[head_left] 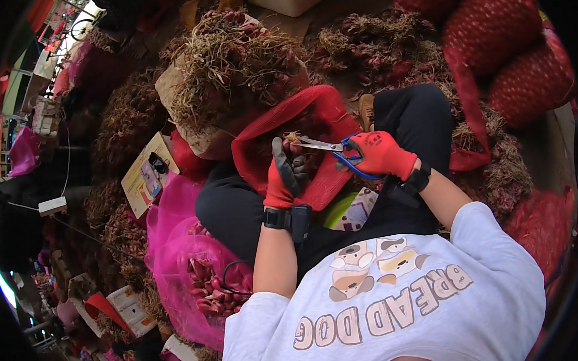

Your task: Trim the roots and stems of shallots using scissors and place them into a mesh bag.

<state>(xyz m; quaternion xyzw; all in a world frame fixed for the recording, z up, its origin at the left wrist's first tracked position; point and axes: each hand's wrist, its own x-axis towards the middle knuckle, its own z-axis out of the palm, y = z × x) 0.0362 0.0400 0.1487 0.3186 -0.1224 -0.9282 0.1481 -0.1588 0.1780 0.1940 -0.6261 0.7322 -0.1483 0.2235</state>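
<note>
My right hand (386, 154), in a red work glove, has its fingers through the blue handles of a pair of scissors (323, 145). The blades point left and stand slightly apart. My left hand (281, 176), in a red glove with dark grey palm and fingers, is closed around a small shallot (293, 138) whose dry, straw-coloured end sticks up beside the blade tips. Most of the shallot is hidden by the fingers. Both hands are above a red mesh bag (255, 138) that lies open between my crossed legs.
Ahead, a heap of dried shallots (230, 59) tops a pale sack. A pink mesh bag (168, 252) with trimmed shallots sits at my left, near a card (135, 182) with a phone on it. Full red mesh sacks (490, 23) stand at far right.
</note>
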